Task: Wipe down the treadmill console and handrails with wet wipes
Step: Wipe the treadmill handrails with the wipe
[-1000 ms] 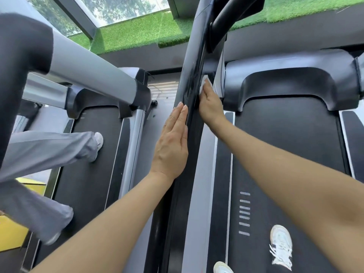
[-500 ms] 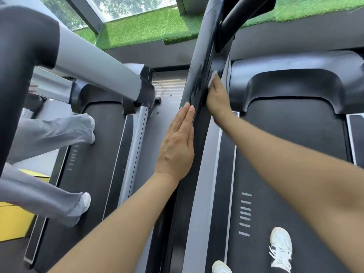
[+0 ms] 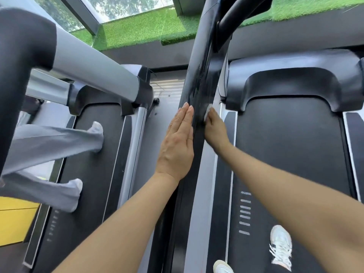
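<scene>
Two treadmills are standing side by side; on the left belt (image 3: 94, 174) another person's two legs (image 3: 59, 138) are striding. The left hand (image 3: 178, 146) is lying flat, fingers straight, against the black handrail (image 3: 199, 75). The right hand (image 3: 215, 129) is pressing one wipe (image 3: 207, 113) on the handrail's right side. Two white shoes (image 3: 280, 247) are showing on the right belt.

Landmark: the handrail (image 3: 199, 91), running up the middle of the view.
Left hand (image 3: 177, 146): flat against the handrail's left side.
Right hand (image 3: 215, 129): on the handrail's right side, pressing a wet wipe (image 3: 207, 113) to it.
Treadmill belt (image 3: 291, 154): right of the handrail, with the wearer's shoes (image 3: 280, 247) on it.
Neighbouring treadmill (image 3: 94, 154): left of the handrail, another person's legs (image 3: 51, 142) on its belt.
Grass strip (image 3: 141, 30): beyond the handrail's far end.
</scene>
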`<action>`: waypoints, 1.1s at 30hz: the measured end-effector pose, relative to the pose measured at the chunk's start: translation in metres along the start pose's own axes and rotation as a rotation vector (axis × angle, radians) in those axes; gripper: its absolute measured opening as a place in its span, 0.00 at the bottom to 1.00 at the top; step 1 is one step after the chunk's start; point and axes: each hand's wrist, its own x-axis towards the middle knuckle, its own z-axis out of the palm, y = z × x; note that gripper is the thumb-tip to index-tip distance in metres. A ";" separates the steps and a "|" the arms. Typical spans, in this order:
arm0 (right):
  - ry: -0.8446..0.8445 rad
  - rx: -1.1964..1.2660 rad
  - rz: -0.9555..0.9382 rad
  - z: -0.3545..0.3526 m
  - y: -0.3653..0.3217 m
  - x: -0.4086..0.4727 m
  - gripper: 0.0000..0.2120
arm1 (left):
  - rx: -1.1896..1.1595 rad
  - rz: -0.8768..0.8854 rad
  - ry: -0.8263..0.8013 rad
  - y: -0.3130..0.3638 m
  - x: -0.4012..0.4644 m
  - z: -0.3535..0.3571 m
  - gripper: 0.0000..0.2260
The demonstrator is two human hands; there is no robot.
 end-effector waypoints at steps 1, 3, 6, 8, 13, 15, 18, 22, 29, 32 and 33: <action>0.030 0.018 -0.002 -0.005 -0.014 0.014 0.15 | -0.002 -0.001 0.000 0.000 0.000 0.000 0.22; 0.081 0.093 -0.054 -0.007 -0.034 0.025 0.15 | -0.007 -0.002 0.000 0.000 0.000 0.000 0.22; 0.078 0.145 -0.078 -0.005 -0.038 -0.015 0.19 | -0.009 0.006 0.003 0.000 0.000 0.000 0.22; 0.025 0.174 -0.074 0.001 -0.022 -0.058 0.22 | -0.008 0.005 0.004 -0.001 0.000 0.000 0.22; -0.021 0.126 0.004 0.003 -0.007 -0.057 0.21 | 0.003 0.007 0.001 0.000 0.000 0.000 0.22; -0.028 0.054 0.032 -0.002 -0.012 -0.026 0.19 | 0.011 0.013 0.006 -0.001 0.000 0.000 0.21; -0.029 0.064 0.024 -0.006 -0.018 -0.018 0.17 | 0.010 0.015 0.005 -0.001 0.000 0.000 0.21; -0.055 0.185 0.028 0.002 -0.012 -0.089 0.21 | 0.012 0.002 0.004 0.002 0.000 -0.001 0.20; -0.107 0.132 0.086 0.008 -0.002 -0.109 0.21 | 0.037 0.006 0.016 0.006 0.000 -0.003 0.20; -0.061 0.116 0.105 0.002 -0.008 -0.079 0.18 | 0.065 0.000 0.026 0.006 0.001 -0.003 0.20; -0.055 0.116 0.098 0.002 -0.009 -0.078 0.18 | 0.071 -0.003 0.027 0.006 0.001 -0.003 0.20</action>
